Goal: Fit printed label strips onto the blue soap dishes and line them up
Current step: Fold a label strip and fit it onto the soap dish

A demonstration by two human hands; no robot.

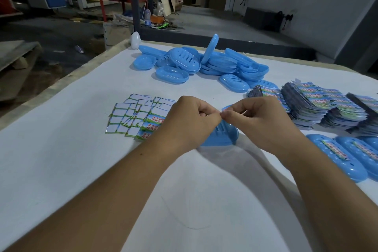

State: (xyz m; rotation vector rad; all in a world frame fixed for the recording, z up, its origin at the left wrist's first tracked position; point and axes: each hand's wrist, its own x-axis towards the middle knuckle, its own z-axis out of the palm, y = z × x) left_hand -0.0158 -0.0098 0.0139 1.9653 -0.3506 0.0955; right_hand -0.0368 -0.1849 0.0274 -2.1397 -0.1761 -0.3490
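Both hands met at frame centre over one blue soap dish (222, 136) on the white table (81, 159). Left hand (184, 122) and right hand (259, 120) had fingers curled, fingertips pinched together at one small spot above the dish; presumably a label strip, but too hidden to tell. Dish lay just below the hands, partly covered by the left one, touching the table.

Dish looked tilted, its far end raised toward the fingers. Long axis ran roughly from lower left to upper right of the frame; slots faced up toward the camera.

Risks, as judgement: the strip could go on crooked or crease because the dish was propped, not flat. The dish might slip or rock on the cloth, since neither hand clearly steadied it. A torn or bent strip was possible from the tight pinch.

Loose labels (139, 117) lay left of centre, close to the left wrist, so they could get swept. Label stacks (319, 104) sat at right, finished dishes (337, 159) at lower right, the unlabelled dish pile (196, 63) at upper centre.
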